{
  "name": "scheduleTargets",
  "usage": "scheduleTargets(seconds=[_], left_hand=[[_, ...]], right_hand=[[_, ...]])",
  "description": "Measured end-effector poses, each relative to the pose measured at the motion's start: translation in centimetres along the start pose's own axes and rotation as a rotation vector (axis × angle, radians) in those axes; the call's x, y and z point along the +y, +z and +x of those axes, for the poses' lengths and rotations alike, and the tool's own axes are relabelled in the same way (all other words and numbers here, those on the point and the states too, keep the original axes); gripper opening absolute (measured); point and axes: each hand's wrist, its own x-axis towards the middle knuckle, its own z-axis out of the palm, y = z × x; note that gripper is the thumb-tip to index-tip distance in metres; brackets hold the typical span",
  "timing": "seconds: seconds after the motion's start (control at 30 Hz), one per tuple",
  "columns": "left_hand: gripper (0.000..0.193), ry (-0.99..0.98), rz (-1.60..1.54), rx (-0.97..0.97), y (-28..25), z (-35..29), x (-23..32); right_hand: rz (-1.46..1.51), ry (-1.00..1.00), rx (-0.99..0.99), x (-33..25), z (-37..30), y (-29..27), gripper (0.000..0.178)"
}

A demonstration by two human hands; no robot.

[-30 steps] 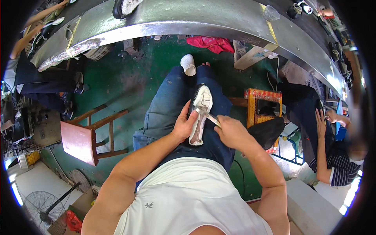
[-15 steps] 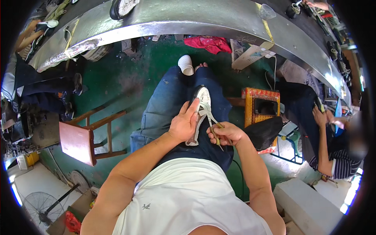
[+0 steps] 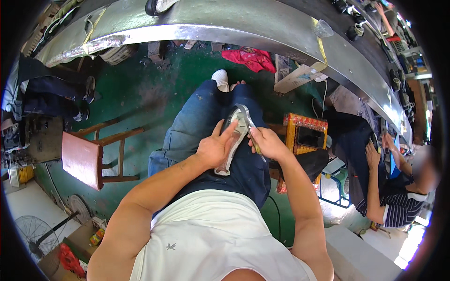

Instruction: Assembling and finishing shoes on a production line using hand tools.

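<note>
A shoe (image 3: pixel 226 164) lies along my lap with its pale underside up, its dark toe pointing away from me. My left hand (image 3: pixel 213 149) holds it from the left side, thumb and forefinger along the edge. A pair of metal pincers (image 3: pixel 247 114) is gripped in my right hand (image 3: pixel 269 143), with the handles in the fist. Its curved steel jaws reach over the toe end of the shoe; whether they pinch the edge I cannot tell. My right fingers hide part of the handles.
A metal-edged bench (image 3: pixel 197 29) curves across ahead. A wooden stool (image 3: pixel 83 161) stands at left. At right, an orange-patterned stool (image 3: pixel 291 136) carries a dark tray, near a seated person (image 3: pixel 408 206). Red cloth (image 3: pixel 251 59) lies under the bench. A fan (image 3: pixel 35 239) is at lower left.
The pincers have swung over the toe, and their handles are now closed together in my right hand, which has moved slightly up. My left hand stays on the shoe.
</note>
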Motion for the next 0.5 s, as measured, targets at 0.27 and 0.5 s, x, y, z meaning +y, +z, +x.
scheduleTargets(seconds=[0.27,0.5], left_hand=[[0.087,-0.232,-0.213,0.028,1.4,-0.1,-0.4],[0.098,-0.129,-0.366,-0.151,0.5,-0.9,-1.8]], right_hand=[[-0.416,-0.299,0.119,0.9,-2.4,2.7,0.038],[-0.538,-0.313,0.139,0.7,-4.5,3.9,0.036]])
